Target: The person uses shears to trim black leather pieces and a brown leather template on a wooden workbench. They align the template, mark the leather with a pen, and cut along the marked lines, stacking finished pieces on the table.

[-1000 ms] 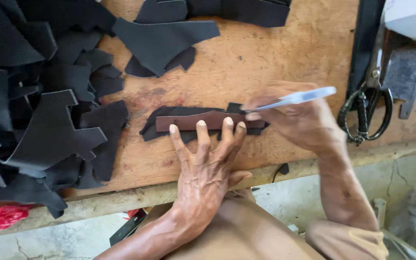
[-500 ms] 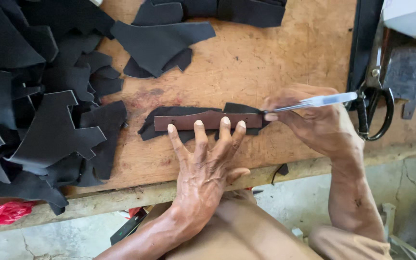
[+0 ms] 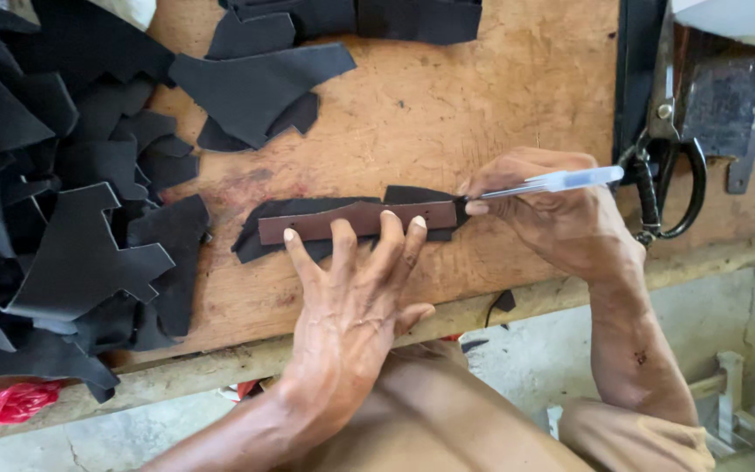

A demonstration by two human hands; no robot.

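My left hand (image 3: pixel 353 293) lies flat with fingers spread, pressing a brown strip-shaped template (image 3: pixel 356 218) onto a black leather piece (image 3: pixel 281 210) on the wooden workboard (image 3: pixel 447 114). My right hand (image 3: pixel 561 218) grips a clear silver pen (image 3: pixel 552 183), its tip at the right end of the template, touching the black leather there.
A large pile of cut black leather shapes (image 3: pixel 54 218) fills the left side. More black pieces (image 3: pixel 259 83) lie at the top. Black-handled scissors (image 3: pixel 670 166) rest at the right by a metal plate (image 3: pixel 727 96). A red plastic scrap (image 3: pixel 10 402) lies below the board's edge.
My right hand with the pen has shifted slightly right along the template's end, and the pen now lies lower and flatter. The left hand stays pressed on the template.
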